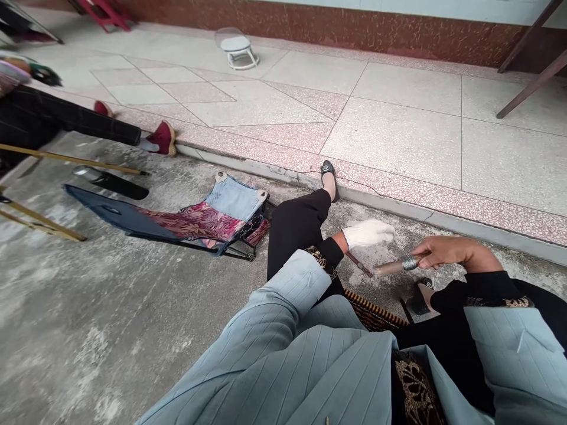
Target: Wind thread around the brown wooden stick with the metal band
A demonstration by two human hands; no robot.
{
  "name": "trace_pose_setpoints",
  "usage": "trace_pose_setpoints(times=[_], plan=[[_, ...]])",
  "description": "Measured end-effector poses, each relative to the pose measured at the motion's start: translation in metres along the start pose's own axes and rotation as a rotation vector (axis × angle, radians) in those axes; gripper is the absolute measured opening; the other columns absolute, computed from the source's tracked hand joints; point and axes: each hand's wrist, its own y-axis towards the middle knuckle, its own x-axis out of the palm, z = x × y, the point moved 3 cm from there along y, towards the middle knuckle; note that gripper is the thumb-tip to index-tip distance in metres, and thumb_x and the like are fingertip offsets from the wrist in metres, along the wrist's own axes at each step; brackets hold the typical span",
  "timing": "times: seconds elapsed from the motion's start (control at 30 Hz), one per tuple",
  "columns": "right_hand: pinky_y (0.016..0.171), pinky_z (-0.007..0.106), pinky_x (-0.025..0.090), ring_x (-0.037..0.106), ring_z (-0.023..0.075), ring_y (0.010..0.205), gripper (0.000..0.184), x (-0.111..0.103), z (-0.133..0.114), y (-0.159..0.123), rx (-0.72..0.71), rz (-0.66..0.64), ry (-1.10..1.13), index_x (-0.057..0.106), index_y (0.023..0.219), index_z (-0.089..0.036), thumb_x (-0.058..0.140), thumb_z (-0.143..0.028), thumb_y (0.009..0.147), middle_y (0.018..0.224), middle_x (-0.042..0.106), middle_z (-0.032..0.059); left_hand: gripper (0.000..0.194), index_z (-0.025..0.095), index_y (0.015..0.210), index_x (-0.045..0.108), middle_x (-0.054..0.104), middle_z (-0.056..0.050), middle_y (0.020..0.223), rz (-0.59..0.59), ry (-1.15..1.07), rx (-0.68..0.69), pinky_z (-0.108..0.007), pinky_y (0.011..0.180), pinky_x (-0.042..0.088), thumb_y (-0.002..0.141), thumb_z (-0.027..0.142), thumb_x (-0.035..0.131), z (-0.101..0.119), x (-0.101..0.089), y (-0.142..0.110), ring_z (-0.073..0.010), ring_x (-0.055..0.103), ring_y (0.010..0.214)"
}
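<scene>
My left hand (367, 234) wears a white knitted glove, its fingers closed together. From its fingertips a faint thin wire seems to run toward a wooden stick (390, 267). My bare right hand (447, 251) grips that stick near its right end. A coil of silvery wire (408, 262) is wound around the stick just ahead of my right fingers. Below the glove a thin dark brown rod (359, 264) points down to the right, close to the stick's left end; its upper end is hidden. A woven seat edge (376, 310) shows between my legs.
A low folding chair (195, 221) with floral cloth stands to my left. Beyond it are a dark bottle (119, 184), bamboo-like poles (48, 218) and another person's leg (88, 121). A raised tiled step (398, 141) runs ahead, with a small white stool (237, 50) on it.
</scene>
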Motion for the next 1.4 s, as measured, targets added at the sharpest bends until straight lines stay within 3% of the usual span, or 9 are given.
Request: trace_pose_setpoints(times=[0.23,0.43,0.53,0.67,0.83,1.03,1.17,1.3,1.4], plan=[[0.062,0.030,0.039,0.046,0.0124,0.063,0.043,-0.021,-0.004,-0.017,-0.126,0.464,0.405,0.069,0.098,-0.015,0.068,-0.052,0.077,0.075,0.055,0.0016,0.033,0.012,0.095,0.067,0.066,-0.008,0.085,0.011,-0.040,-0.004,-0.027,0.079,0.040,0.093,0.037,0.046,0.003,0.018,0.005,-0.0168,0.054,0.079],[0.064,0.033,0.039,0.054,0.0206,0.069,0.026,-0.023,0.021,0.010,0.313,0.695,-0.102,0.068,0.094,-0.017,0.059,-0.039,0.083,0.076,0.061,0.0068,0.031,0.014,0.082,0.064,0.060,-0.002,0.071,-0.167,-0.099,0.063,-0.024,0.064,0.038,0.093,0.037,0.045,0.015,0.031,0.000,-0.0120,0.049,0.062],[0.061,0.032,0.039,0.054,0.0198,0.068,0.022,-0.010,0.022,0.017,0.377,0.379,-0.211,0.072,0.090,-0.017,0.064,-0.034,0.079,0.080,0.064,0.0088,0.026,0.014,0.083,0.066,0.064,-0.004,0.076,-0.132,-0.113,0.050,-0.025,0.071,0.039,0.090,0.034,0.051,0.015,0.022,-0.003,-0.0143,0.053,0.069],[0.061,0.029,0.041,0.052,0.0143,0.062,0.040,0.010,0.003,0.003,0.014,-0.134,0.137,0.073,0.103,-0.016,0.070,-0.044,0.075,0.073,0.061,0.0033,0.026,0.013,0.090,0.067,0.067,-0.006,0.085,-0.026,-0.103,0.036,-0.027,0.079,0.040,0.087,0.036,0.057,0.013,0.009,-0.003,-0.0183,0.057,0.082],[0.063,0.028,0.042,0.050,0.0119,0.064,0.046,-0.015,-0.002,-0.013,-0.216,0.392,0.516,0.068,0.107,-0.014,0.072,-0.048,0.075,0.079,0.060,0.0021,0.040,0.011,0.097,0.065,0.064,-0.007,0.079,0.039,-0.171,-0.060,-0.027,0.071,0.043,0.093,0.046,0.046,0.014,0.009,-0.005,-0.0158,0.055,0.073],[0.064,0.032,0.044,0.054,0.0167,0.065,0.040,-0.025,0.021,0.008,0.144,0.809,0.338,0.068,0.105,-0.015,0.064,-0.045,0.079,0.077,0.062,0.0057,0.035,0.011,0.095,0.066,0.066,-0.006,0.084,0.018,-0.164,-0.067,-0.025,0.078,0.043,0.093,0.040,0.046,0.020,0.015,-0.009,-0.0167,0.058,0.085],[0.065,0.033,0.042,0.058,0.0218,0.073,0.030,-0.013,0.022,0.018,0.347,0.507,-0.098,0.073,0.098,-0.017,0.065,-0.037,0.077,0.085,0.066,0.0097,0.031,0.013,0.089,0.067,0.067,-0.004,0.086,-0.033,-0.126,-0.039,-0.024,0.082,0.041,0.094,0.035,0.046,0.017,0.009,-0.009,-0.0174,0.059,0.092],[0.062,0.029,0.041,0.053,0.0160,0.065,0.039,0.006,0.004,0.008,0.022,-0.055,0.074,0.074,0.102,-0.017,0.070,-0.045,0.075,0.073,0.062,0.0036,0.021,0.013,0.095,0.067,0.068,-0.005,0.100,-0.004,-0.093,0.008,-0.025,0.085,0.041,0.091,0.029,0.053,0.008,0.002,-0.005,-0.0185,0.059,0.097],[0.063,0.028,0.040,0.049,0.0130,0.065,0.051,0.000,-0.011,-0.004,-0.173,0.048,0.317,0.069,0.115,-0.016,0.070,-0.049,0.076,0.077,0.060,0.0020,0.024,0.012,0.095,0.065,0.068,-0.006,0.099,0.024,-0.111,-0.016,-0.025,0.080,0.043,0.094,0.029,0.049,0.002,0.006,-0.001,-0.0162,0.059,0.089]])
